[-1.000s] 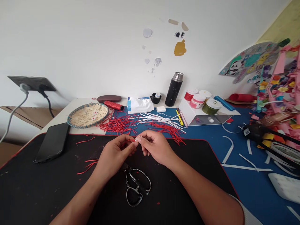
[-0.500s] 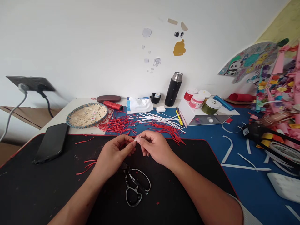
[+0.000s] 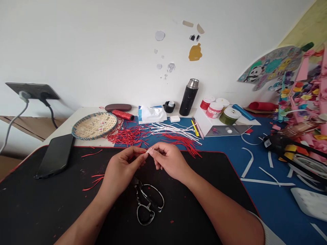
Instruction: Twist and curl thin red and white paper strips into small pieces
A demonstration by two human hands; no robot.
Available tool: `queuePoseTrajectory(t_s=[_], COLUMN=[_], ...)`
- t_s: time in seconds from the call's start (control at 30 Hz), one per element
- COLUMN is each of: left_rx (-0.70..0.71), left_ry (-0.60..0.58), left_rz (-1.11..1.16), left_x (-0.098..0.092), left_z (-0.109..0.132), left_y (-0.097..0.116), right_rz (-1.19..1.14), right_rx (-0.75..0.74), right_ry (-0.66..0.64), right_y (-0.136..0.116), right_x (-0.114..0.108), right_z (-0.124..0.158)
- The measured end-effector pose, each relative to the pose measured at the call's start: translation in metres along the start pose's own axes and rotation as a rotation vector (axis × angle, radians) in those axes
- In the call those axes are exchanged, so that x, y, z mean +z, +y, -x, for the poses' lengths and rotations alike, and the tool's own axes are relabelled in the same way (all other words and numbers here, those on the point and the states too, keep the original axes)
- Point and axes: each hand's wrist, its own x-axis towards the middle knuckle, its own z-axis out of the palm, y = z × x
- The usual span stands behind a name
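Left hand (image 3: 123, 169) and right hand (image 3: 168, 160) are both raised just above the black desk mat (image 3: 51, 211), fingers curled, pinching a small white paper strip (image 3: 149, 150) between them at the fingertips. Only its tip shows, thin and narrow; the rest is hidden by the fingers. A bit of red strand (image 3: 133, 157) shows by the left fingers; can't tell if it's joined to the strip. Black-handled scissors (image 3: 147, 203) lie closed on the mat just below the hands. Short red strips (image 3: 94, 182) lie left of the left wrist. Beyond the hands, on the blue mat (image 3: 268, 204), are a tangled pile of red strips (image 3: 127, 136), a bunch of white strips (image 3: 173, 129) and more red strips (image 3: 185, 143). A woven bamboo tray (image 3: 94, 126) sits on the surface (image 3: 84, 111) at left.
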Motion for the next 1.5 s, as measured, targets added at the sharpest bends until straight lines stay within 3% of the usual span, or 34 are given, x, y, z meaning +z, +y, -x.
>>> queuePoseTrajectory(t_s=[0.7,1.2,1.5], left_rx=[0.011,-0.054,-0.066], left_ry=[-0.033,-0.080,-0.175], left_rz=[-0.068,0.037,0.182], left_x=[-0.0007,-0.0019,-0.0043], left_z=[-0.0006,-0.0023,-0.0061], left_y=[-0.0005,-0.0022,-0.0069], right_rz=[0.030,0.009,-0.071], right_rx=[-0.004,-0.005,0.011], right_ry=[-0.009,-0.013,0.004], right_y=[-0.0022,-0.0033,-0.0009], right_x=[-0.0003,-0.0016,-0.0058], right_z=[0.0020,0.0017,-0.0031])
